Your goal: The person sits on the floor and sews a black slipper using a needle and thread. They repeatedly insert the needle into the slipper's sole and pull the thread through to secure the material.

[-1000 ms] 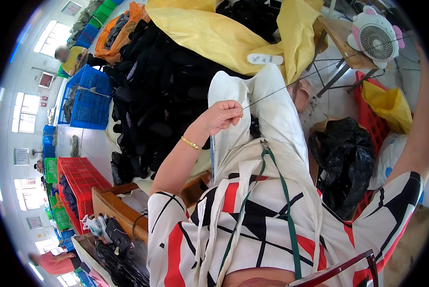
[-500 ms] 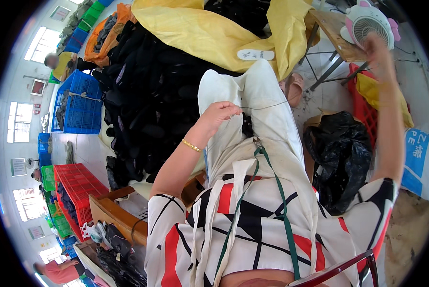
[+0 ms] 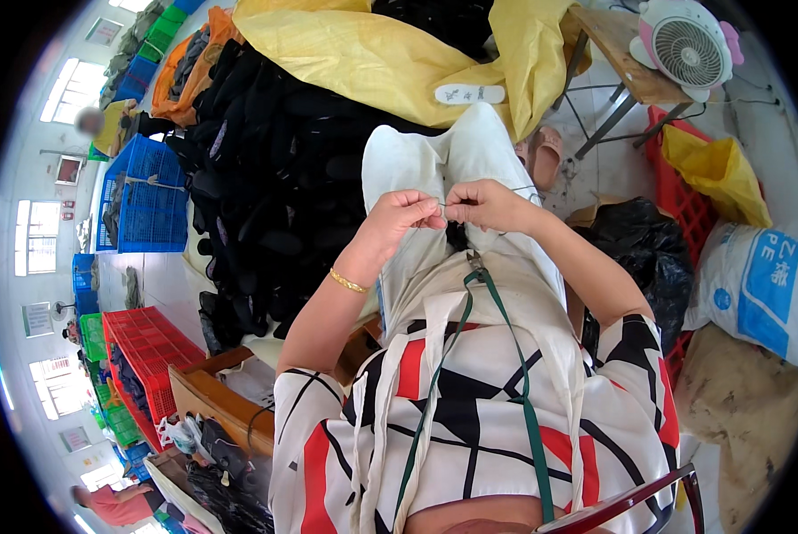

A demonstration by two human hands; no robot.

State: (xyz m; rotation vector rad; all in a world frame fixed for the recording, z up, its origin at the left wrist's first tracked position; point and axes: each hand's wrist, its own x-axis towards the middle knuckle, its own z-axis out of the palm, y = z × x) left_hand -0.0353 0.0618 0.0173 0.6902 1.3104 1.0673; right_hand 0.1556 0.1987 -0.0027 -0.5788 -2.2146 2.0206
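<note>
Two bare hands meet above a seated person's lap. In the left hand (image 3: 403,218), the grip is narrow: thumb and forefinger pinch together. The right hand (image 3: 490,206) mirrors it from three o'clock, its grip equally narrow, the fingertips almost touching the left ones. Both seem to hold a fine dark thread (image 3: 525,188); a loose stretch of it shows beyond the right wrist, toward three o'clock. The detail between the fingertips is too small to make out.

For good control, both pinches would best stay close to the thread's working point, with even, light tension and the forearms steady. The loose stretch is best kept from twisting.

Below, at five o'clock, small metal snips (image 3: 475,261) hang on a green cord (image 3: 522,365) over a pale apron (image 3: 470,298); thread should be kept clear of them, as it could snag. White trousers (image 3: 501,165) make a plain backdrop, helpful for seeing a dark strand.

Farther out, a heap of black pieces (image 3: 265,173) spreads toward ten o'clock. A white insole (image 3: 470,93) lies at twelve on yellow sheeting (image 3: 363,58). At two, a fan (image 3: 688,55) stands on a wooden counter (image 3: 619,60).
</note>
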